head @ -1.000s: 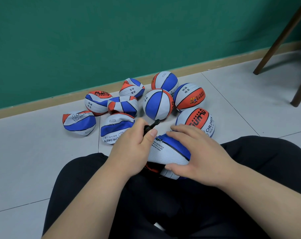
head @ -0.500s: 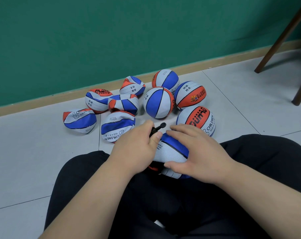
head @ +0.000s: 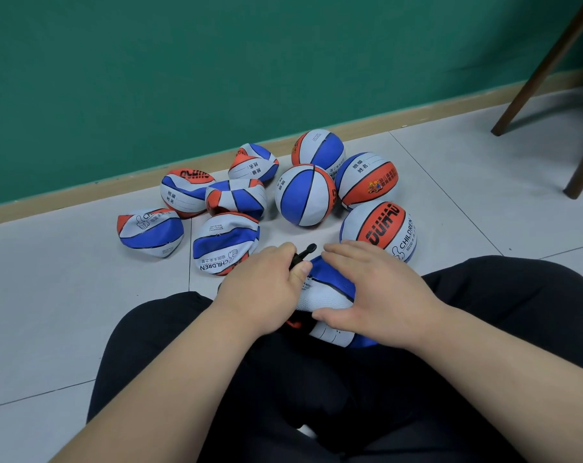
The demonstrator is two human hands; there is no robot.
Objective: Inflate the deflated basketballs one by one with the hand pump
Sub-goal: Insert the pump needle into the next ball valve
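A deflated blue, white and orange basketball [head: 320, 297] lies in my lap. My right hand [head: 377, 292] grips it from the right, fingers curled over its top and thumb under its near side. My left hand [head: 266, 282] grips the black hand pump [head: 303, 253], whose handle end sticks out past my thumb; the rest of the pump is hidden under the hand. On the floor ahead lie several more balls: crumpled ones such as one [head: 149, 232] at the left and one [head: 225, 243] nearer me, and round ones such as one [head: 305, 194] in the middle.
My crossed legs in black trousers [head: 317, 389] fill the foreground. The balls sit on grey floor tiles [head: 49, 312] in front of a green wall with a wooden skirting board [head: 83, 198]. Dark wooden furniture legs [head: 547, 61] stand at the right.
My left hand has drawn the pump handle a little farther out, away from me, so more of the black handle shows. My right hand still holds the ball in my lap.
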